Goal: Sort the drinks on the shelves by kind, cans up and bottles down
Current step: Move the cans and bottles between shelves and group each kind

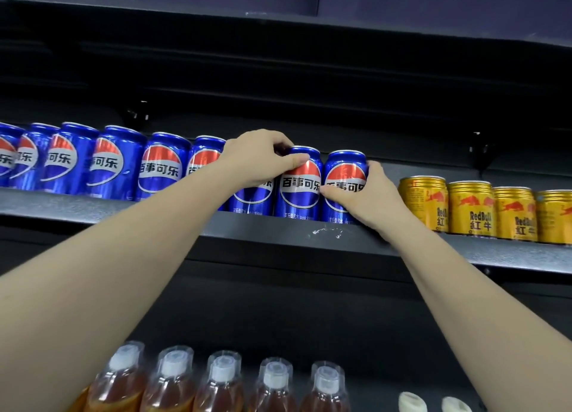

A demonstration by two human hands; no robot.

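A row of blue cola cans [111,164] stands along the upper shelf [278,229]. My left hand [257,157] grips a blue can [252,195] near the row's right end, its thumb lying across the neighbouring can [298,184]. The last blue can [343,176] is held by my right hand [365,196], fingers curled round its right side and thumb on its front. Gold energy-drink cans [470,207] follow to the right. Below, bottles of amber drink [223,383] with clear-wrapped white caps stand in a row.
The shelf's dark metal front lip runs across the view, with a scuffed white mark [325,232] under the held cans. Two white bottle caps [411,402] show at the bottom right. A dark board overhangs the can row.
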